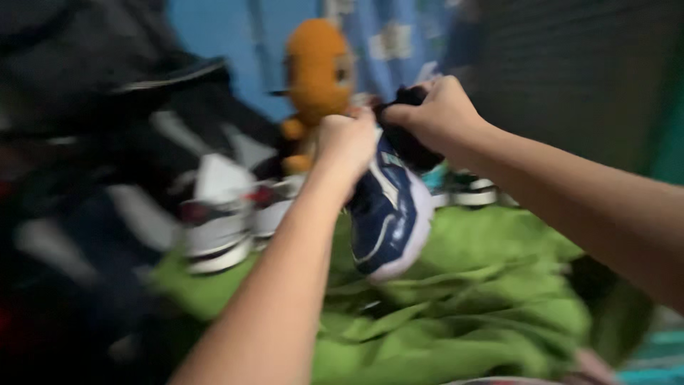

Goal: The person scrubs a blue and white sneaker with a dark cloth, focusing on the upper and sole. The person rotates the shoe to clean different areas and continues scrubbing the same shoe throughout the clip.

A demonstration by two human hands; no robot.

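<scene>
Sneaker (pixel 390 214): navy with white stripes and sole, hanging toe-down above a green blanket (pixel 463 306). Likely light, with a soft upper and stiff sole; best gripped at the collar. Left hand (pixel 347 142) and right hand (pixel 436 114) have fingers closed on its dark top. Orange plush toy (pixel 317 71) at 11 o'clock; other shoes (pixel 221 228) at 9 o'clock.

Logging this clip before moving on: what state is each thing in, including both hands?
Left hand: closed on the shoe's upper edge.
Right hand: closed on a black part at the shoe's top.
Navy and white shoe: held up above the cloth, toe pointing down.
Green cloth: rumpled, spread out below.
Other shoes: resting behind, blurred.
Orange plush toy: upright at the back.
</scene>
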